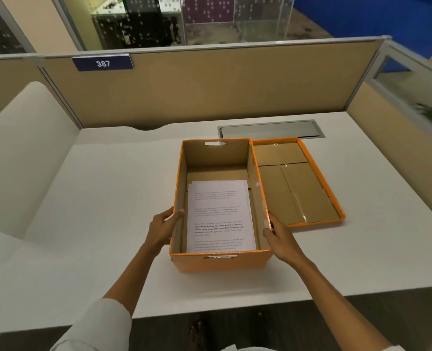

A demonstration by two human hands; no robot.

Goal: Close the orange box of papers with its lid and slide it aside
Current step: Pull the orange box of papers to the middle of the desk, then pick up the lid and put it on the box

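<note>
An open orange box (222,262) stands in the middle of the white desk, brown cardboard inside. A stack of printed white papers (220,216) lies flat on its floor. The orange lid (318,183) lies upside down on the desk, touching the box's right side, with its brown inner face up. My left hand (163,225) grips the box's left wall near the front, thumb over the rim. On the opposite wall, my right hand (277,234) holds the rim near the front corner.
The white desk (108,198) is closed in by tan partition panels (209,89) at the back and right. A metal cable hatch (270,129) sits flush behind the lid. A white curved side surface (22,148) rises at the left.
</note>
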